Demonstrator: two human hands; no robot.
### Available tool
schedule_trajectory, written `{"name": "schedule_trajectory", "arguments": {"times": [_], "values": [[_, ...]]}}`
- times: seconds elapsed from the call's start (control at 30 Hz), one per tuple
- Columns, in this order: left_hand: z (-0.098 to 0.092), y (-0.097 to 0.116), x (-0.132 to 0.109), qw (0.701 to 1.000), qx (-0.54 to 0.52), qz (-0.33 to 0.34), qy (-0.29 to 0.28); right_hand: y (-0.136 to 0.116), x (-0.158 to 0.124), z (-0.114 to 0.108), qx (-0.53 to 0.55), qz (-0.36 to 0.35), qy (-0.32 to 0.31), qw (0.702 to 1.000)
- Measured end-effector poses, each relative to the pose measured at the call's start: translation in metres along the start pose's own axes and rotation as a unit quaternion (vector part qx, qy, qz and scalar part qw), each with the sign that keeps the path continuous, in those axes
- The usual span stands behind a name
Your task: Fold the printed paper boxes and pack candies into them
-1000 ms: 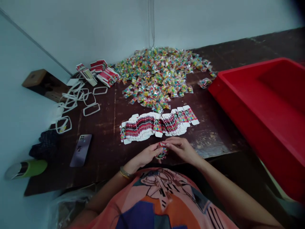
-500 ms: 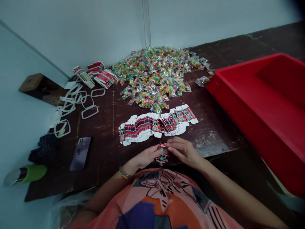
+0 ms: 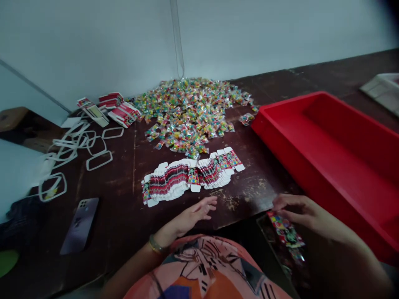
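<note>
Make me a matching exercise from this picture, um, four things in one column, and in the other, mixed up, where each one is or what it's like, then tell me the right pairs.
Things:
1. right hand
2. phone
3. tray
4. candy packets

Places, colours, states:
A. plain red all over
B. heaped at the back, near the wall
C. holding a printed box
D. lying on the table, at the person's left

Pairs: 1-C, 2-D, 3-A, 4-B
</note>
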State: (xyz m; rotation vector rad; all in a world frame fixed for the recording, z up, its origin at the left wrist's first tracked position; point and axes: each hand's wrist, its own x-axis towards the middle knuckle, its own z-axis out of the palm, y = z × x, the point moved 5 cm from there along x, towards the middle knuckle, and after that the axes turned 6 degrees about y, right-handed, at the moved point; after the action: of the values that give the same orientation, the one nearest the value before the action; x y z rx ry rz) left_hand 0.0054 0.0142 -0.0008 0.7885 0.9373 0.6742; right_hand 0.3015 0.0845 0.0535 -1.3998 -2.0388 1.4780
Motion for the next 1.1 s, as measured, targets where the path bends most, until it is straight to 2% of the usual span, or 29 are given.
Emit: {"name": "schedule_trajectory", "arguments": {"times": [0.1, 0.17, 0.2, 0.3, 0.37, 0.43, 0.5, 0.57, 0.63, 0.7, 0.73, 0.8, 0.83, 0.87, 0.93, 1.03, 1.1], "values": [[-0.008, -0.003, -0.002, 1.000, 0.006, -0.001, 0.021, 0.025, -0.014, -0.026, -0.037, 0.062, 0.001, 0.997], [-0.008, -0.011, -0.002, 1.000, 0.000, -0.008, 0.030, 0.036, -0.013, -0.030, -0.058, 0.098, 0.008, 0.993], [-0.008, -0.015, -0.001, 0.999, -0.006, -0.012, 0.036, 0.037, -0.010, -0.030, -0.053, 0.111, 0.035, 0.992], [-0.002, -0.024, 0.007, 0.999, -0.020, -0.017, 0.046, 0.027, 0.009, -0.021, 0.059, 0.114, 0.159, 0.979], [0.010, -0.023, 0.015, 0.999, -0.023, -0.016, 0.029, 0.015, 0.031, 0.002, 0.175, 0.106, 0.193, 0.960], [0.024, -0.017, 0.024, 1.000, -0.021, -0.007, 0.015, 0.003, 0.055, 0.034, 0.260, 0.100, 0.176, 0.944], [0.037, -0.009, 0.033, 1.000, -0.006, 0.015, 0.012, -0.007, 0.071, 0.059, 0.302, 0.087, 0.155, 0.937], [0.047, -0.003, 0.039, 0.998, 0.035, 0.043, 0.009, -0.012, 0.070, 0.067, 0.301, 0.067, 0.144, 0.940], [0.050, -0.004, 0.040, 0.993, 0.101, 0.057, -0.003, -0.008, 0.050, 0.054, 0.243, 0.050, 0.136, 0.959], [0.048, -0.009, 0.038, 0.985, 0.166, 0.054, -0.016, 0.004, 0.024, 0.032, 0.142, 0.049, 0.085, 0.985], [0.044, -0.012, 0.038, 0.981, 0.188, 0.050, -0.016, 0.012, 0.014, 0.023, 0.091, 0.054, 0.041, 0.994], [0.033, -0.014, 0.038, 0.976, 0.213, 0.046, 0.009, 0.027, 0.012, 0.008, 0.009, 0.068, 0.004, 0.998], [0.028, -0.013, 0.038, 0.974, 0.219, 0.048, 0.030, 0.030, 0.022, 0.003, -0.029, 0.071, 0.032, 0.997], [0.024, -0.011, 0.039, 0.972, 0.225, 0.053, 0.052, 0.031, 0.040, 0.000, -0.064, 0.069, 0.087, 0.992], [0.020, -0.005, 0.040, 0.967, 0.238, 0.062, 0.074, 0.024, 0.086, 0.001, -0.128, 0.068, 0.245, 0.959], [0.021, 0.000, 0.034, 0.964, 0.254, 0.056, 0.060, 0.012, 0.155, 0.017, -0.150, 0.084, 0.352, 0.920], [0.018, 0.000, 0.028, 0.963, 0.257, 0.046, 0.063, 0.010, 0.181, 0.017, -0.137, 0.096, 0.380, 0.910]]}}
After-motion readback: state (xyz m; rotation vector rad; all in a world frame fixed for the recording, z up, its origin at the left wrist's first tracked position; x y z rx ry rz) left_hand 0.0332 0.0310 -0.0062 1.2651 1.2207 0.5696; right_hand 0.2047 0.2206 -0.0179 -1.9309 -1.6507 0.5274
